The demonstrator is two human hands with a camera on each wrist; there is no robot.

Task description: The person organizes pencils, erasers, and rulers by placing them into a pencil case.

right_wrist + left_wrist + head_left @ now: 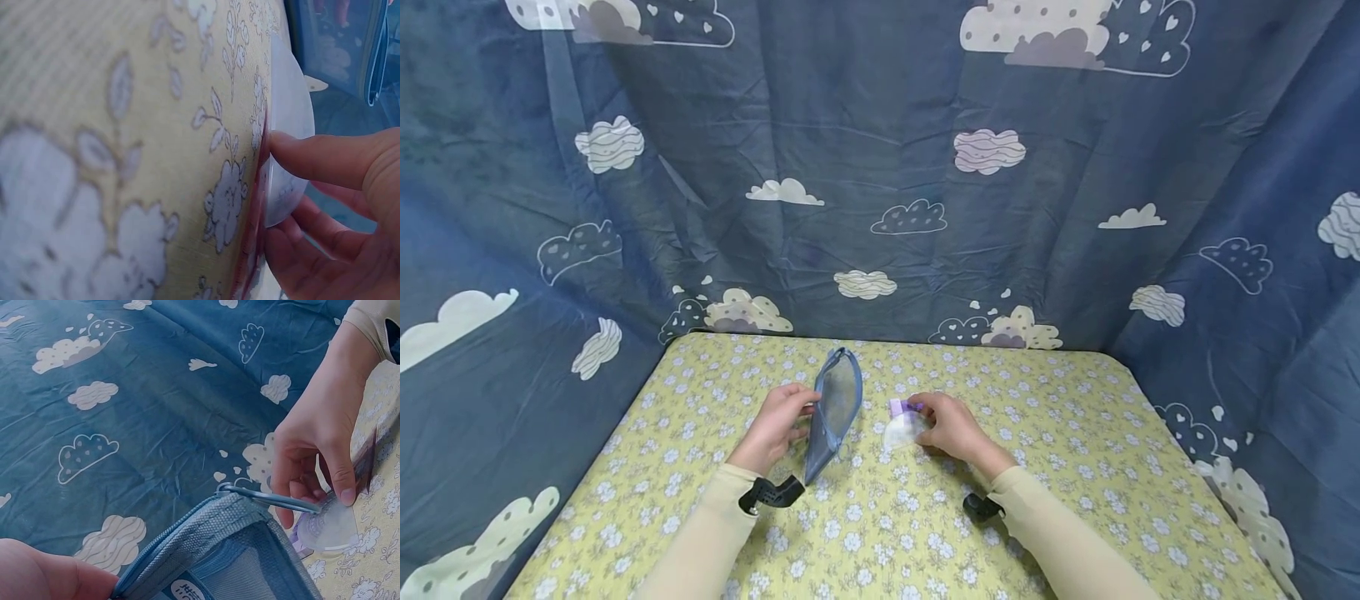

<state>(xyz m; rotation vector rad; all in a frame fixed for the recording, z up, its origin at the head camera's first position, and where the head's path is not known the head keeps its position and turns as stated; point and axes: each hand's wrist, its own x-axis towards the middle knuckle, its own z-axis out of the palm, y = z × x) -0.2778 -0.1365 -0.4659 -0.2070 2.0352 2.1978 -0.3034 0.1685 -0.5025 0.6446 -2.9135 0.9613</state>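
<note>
While my left hand [775, 422] pinches the already opened blue pouch [820, 457], the fingers of my right hand [952, 423] grip the clear half-disc [901, 431], still outside, right of the pouch.

Cloud-print curtain [835, 250], floral tablecloth [1037, 417].

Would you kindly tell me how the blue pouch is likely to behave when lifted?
The blue pouch is probably light, as its mesh looks thin and see-through. Its sides would likely flex, while the woven border may be stiffer, looking thicker than the mesh.
</note>
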